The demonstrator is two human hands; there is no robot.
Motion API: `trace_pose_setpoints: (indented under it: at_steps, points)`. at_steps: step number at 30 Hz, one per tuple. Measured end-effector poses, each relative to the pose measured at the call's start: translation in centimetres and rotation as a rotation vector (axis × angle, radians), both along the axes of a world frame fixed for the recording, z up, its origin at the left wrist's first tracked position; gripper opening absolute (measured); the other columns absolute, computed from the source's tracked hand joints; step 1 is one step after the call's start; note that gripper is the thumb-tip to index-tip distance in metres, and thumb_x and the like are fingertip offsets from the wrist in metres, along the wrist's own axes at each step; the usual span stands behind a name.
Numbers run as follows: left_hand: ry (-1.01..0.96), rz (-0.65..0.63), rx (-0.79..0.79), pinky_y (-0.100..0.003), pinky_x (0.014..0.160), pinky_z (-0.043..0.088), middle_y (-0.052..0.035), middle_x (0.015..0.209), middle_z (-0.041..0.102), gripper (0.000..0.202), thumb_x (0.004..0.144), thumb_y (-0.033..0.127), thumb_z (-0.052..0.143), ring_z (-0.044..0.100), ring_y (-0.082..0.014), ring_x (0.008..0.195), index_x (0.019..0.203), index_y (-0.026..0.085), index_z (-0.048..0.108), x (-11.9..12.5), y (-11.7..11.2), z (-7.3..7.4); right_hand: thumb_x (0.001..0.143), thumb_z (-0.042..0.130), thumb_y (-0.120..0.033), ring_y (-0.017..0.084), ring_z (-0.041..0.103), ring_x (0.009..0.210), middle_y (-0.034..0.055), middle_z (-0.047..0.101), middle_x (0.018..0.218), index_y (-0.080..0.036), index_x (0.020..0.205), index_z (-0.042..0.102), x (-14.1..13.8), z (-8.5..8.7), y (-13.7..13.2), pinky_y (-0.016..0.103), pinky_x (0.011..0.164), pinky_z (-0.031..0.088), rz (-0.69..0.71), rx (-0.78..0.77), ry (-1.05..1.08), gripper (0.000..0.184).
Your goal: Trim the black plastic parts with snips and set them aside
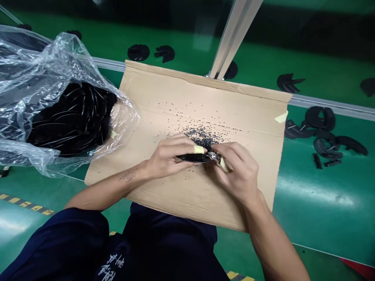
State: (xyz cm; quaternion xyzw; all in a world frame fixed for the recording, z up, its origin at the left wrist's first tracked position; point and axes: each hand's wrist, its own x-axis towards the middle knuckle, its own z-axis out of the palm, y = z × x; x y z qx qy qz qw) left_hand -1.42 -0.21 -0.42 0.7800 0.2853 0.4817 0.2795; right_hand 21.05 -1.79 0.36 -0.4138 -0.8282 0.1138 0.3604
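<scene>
A clear plastic bag point(26, 50) of black rubber pieces point(70, 121) lies over the left edge of the cardboard sheet point(164, 93). Near the sheet's middle, the left hand point(166, 158) has fingers point(178, 143) clenched around black-handled cutters point(190, 158), and the right hand point(238, 171) has fingers point(230, 150) closed at their metal end, just below black crumbs point(203, 136).

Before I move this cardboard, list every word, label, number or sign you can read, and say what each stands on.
Nothing can be quoted. The white print on the dark clothing looks like Chinese characters, but it is too folded and blurred to read. The tattoo on the left forearm is too small to read.
</scene>
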Motion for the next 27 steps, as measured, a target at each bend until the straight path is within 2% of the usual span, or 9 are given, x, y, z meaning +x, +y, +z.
trace_pose_setpoints:
  at_steps: [8,13,20,27]
  points:
    - [0.034,-0.058,0.001,-0.029,0.075,0.051,-0.0033,0.094,0.075,0.027,0.093,0.024,0.069,0.064,-0.0130,0.083,0.120,0.024,0.071,-0.16,-0.03,-0.23,0.093,0.060,-0.020,0.021,0.062,0.075,0.0067,0.072,0.088,-0.023,0.117,0.069,0.30,0.05,0.05,0.035,0.066,0.047,0.025,0.014,-0.090,0.026]
    - [0.046,-0.082,-0.011,-0.028,0.076,0.051,-0.0038,0.093,0.074,0.025,0.092,0.022,0.071,0.064,-0.0128,0.083,0.117,0.021,0.072,-0.31,0.10,-0.15,0.094,0.061,-0.021,0.019,0.061,0.074,0.0068,0.071,0.088,-0.021,0.114,0.068,0.42,0.29,0.17,0.034,0.066,0.047,0.052,0.024,-0.116,0.021]
    - [0.060,-0.086,-0.010,-0.028,0.074,0.051,-0.0034,0.090,0.074,0.022,0.092,0.023,0.072,0.064,-0.0129,0.081,0.113,0.022,0.073,-0.50,0.34,0.02,0.095,0.060,-0.021,0.018,0.056,0.070,0.0037,0.069,0.081,-0.024,0.114,0.071,0.45,0.19,0.13,0.034,0.063,0.039,-0.008,0.056,-0.172,0.022]
    - [0.095,-0.151,-0.041,-0.029,0.073,0.052,-0.0060,0.090,0.074,0.015,0.092,0.023,0.071,0.062,-0.0131,0.079,0.107,0.018,0.074,-0.72,0.46,0.03,0.094,0.058,-0.012,0.015,0.054,0.062,0.0004,0.068,0.070,-0.024,0.109,0.070,0.67,0.53,0.19,0.033,0.058,0.036,-0.031,0.245,-0.348,0.022]
